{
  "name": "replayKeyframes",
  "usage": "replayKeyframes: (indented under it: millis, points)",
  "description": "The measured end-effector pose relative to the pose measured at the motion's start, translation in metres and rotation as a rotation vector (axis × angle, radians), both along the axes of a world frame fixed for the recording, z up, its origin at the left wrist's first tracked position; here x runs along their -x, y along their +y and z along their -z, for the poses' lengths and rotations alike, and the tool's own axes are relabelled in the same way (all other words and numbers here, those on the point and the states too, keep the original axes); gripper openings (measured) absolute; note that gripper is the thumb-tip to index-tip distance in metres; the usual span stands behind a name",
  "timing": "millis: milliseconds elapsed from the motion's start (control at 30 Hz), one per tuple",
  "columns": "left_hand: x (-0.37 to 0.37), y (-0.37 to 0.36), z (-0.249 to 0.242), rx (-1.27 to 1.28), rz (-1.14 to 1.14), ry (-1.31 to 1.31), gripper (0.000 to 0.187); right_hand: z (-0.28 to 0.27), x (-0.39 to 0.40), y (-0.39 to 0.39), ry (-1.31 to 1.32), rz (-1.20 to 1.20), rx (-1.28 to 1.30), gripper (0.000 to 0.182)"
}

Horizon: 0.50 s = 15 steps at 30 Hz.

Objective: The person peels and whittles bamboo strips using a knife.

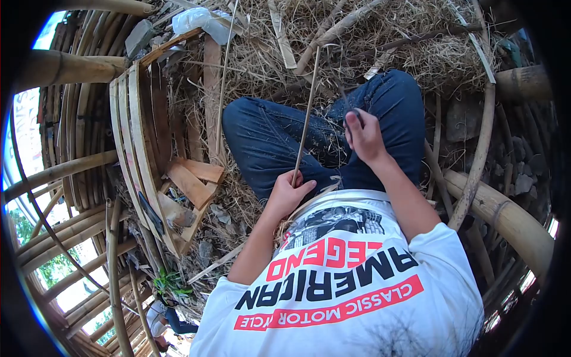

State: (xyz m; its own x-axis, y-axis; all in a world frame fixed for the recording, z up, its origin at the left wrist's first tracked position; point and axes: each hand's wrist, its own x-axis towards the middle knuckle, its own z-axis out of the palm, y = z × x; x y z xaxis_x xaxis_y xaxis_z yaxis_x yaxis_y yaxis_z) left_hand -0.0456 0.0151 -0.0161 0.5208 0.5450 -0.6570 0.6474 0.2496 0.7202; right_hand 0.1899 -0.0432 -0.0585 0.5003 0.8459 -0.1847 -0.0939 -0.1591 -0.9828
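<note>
My left hand (pixel 288 193) is closed round a thin bamboo strip (pixel 307 119). The strip rises from my fingers past my lap, and its lower end bends back along my shirt. In my right hand (pixel 364 138) is the dark handle of a knife (pixel 354 113), gripped in a fist. Its narrow blade points away from me over my thigh and is hard to make out. The knife is to the right of the strip, apart from it. Under both hands are my crossed legs in dark jeans (pixel 256 137), dotted with shavings.
Dry shavings (pixel 410 53) cover the ground ahead. A slatted wooden crate (pixel 140 131) with wood pieces lies to the left, near a plastic bag (pixel 202 22). Thick bamboo poles (pixel 499 214) flank me on the right. Another person (pixel 163 321) is at lower left, beyond a bamboo frame.
</note>
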Motion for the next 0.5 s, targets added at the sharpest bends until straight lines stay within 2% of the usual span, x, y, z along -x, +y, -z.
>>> replayKeyframes:
  millis: [33, 100, 133, 200, 233, 300, 333, 367, 500]
  points:
    - [-0.002, -0.001, -0.003, 0.004, 0.0, 0.004, 0.041, -0.009, 0.005, -0.005, 0.004, 0.0, 0.004, 0.058]
    - [-0.012, -0.002, -0.011, -0.071, 0.035, 0.037, 0.039, -0.038, 0.015, -0.011, -0.351, -0.177, 0.066, 0.055]
    - [-0.016, -0.001, -0.013, -0.068, 0.037, 0.036, 0.039, -0.045, 0.019, -0.013, -0.351, -0.176, 0.069, 0.055]
    - [-0.021, 0.004, -0.014, -0.111, 0.026, 0.018, 0.039, -0.053, 0.025, -0.018, -0.657, -0.353, 0.11, 0.054]
    - [-0.017, 0.008, -0.006, -0.1, 0.064, 0.091, 0.024, -0.054, 0.028, -0.019, -0.655, -0.355, 0.11, 0.054]
    - [-0.016, 0.004, 0.009, -0.067, -0.026, 0.014, 0.017, -0.055, 0.032, -0.02, -0.779, -0.485, 0.162, 0.058]
    - [-0.021, 0.005, 0.007, -0.036, -0.115, -0.068, 0.017, -0.052, 0.033, -0.02, -0.779, -0.485, 0.162, 0.058]
    - [-0.024, 0.006, -0.006, 0.013, -0.093, 0.01, 0.033, -0.047, 0.035, -0.02, -0.813, -0.512, 0.183, 0.059]
    - [-0.025, 0.006, -0.006, -0.028, -0.097, 0.047, 0.034, -0.043, 0.037, -0.016, -0.86, -0.568, 0.245, 0.061]
